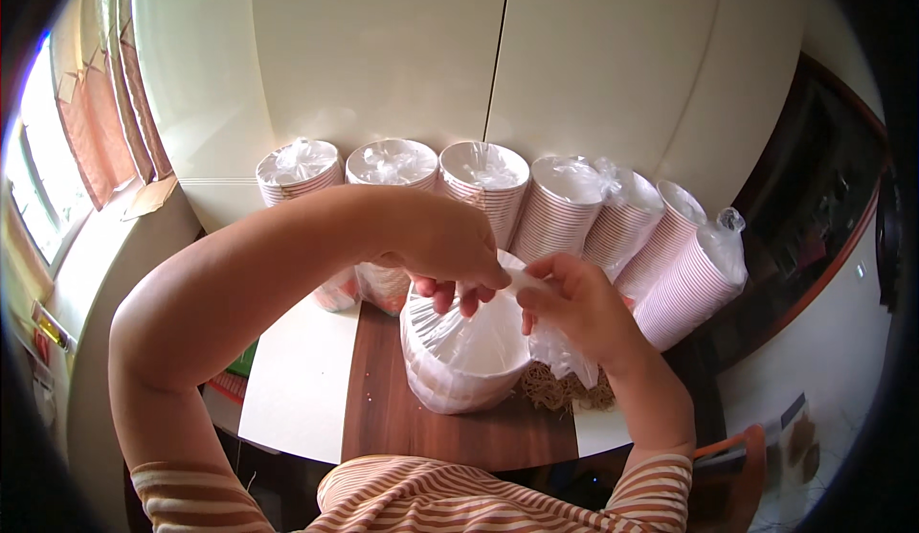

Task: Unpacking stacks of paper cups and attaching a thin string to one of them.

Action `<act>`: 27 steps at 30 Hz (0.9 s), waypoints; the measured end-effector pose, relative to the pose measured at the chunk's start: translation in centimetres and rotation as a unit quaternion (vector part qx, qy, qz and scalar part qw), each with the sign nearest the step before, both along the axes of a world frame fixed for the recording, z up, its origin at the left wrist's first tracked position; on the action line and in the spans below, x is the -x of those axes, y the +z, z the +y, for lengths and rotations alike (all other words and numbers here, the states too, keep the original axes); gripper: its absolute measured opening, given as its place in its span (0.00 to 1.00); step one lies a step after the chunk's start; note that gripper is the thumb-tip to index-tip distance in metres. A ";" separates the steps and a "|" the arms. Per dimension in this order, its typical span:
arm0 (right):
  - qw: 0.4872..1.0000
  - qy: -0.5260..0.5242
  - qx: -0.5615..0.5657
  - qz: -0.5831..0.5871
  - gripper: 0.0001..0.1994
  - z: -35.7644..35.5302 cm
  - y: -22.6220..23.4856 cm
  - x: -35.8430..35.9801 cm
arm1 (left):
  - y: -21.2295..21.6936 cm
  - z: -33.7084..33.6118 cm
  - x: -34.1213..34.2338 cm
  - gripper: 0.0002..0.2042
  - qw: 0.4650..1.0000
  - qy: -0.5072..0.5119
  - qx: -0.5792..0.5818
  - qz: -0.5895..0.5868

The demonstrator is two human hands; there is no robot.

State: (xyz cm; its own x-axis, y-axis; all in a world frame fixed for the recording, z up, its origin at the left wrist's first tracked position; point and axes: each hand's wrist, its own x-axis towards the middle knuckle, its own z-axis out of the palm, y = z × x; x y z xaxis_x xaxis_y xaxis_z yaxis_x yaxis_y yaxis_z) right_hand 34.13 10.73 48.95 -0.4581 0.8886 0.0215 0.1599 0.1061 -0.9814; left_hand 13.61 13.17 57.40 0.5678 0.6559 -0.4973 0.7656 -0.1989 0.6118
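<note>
Head cam: L hand (450,246) & R hand (574,303) both pinching plastic wrap (525,281) atop bagged cup stack (464,356); more cup stacks (565,207) leaning just behind it.

Stacks of cups (565,212) along the wall: pink with thin white rim lines, white insides, in clear plastic. Wrapped stack (462,356) in front: white under clear film. Table (383,408): dark reddish-brown wood strip between cream-white panels. Cupboard doors (498,45): pale cream. Shirt (431,499): beige with brown stripes. Curtain (105,121): dusty pink. Fibre bundle (560,391): tan
</note>
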 end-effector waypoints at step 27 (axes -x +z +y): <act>0.747 -0.185 -0.592 -0.238 0.11 -5.8 -6.3 2.3 | -12.9 -4.7 0.9 0.14 0.714 0.160 0.332 -0.595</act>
State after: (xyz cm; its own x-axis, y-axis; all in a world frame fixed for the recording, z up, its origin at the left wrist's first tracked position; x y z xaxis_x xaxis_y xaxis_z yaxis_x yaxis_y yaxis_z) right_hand 31.83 4.93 42.63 -0.3914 0.4440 0.8060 0.6949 0.7168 -0.0574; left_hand 12.70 8.50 44.48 0.7216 0.6906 -0.0494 -0.4337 0.5066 0.7452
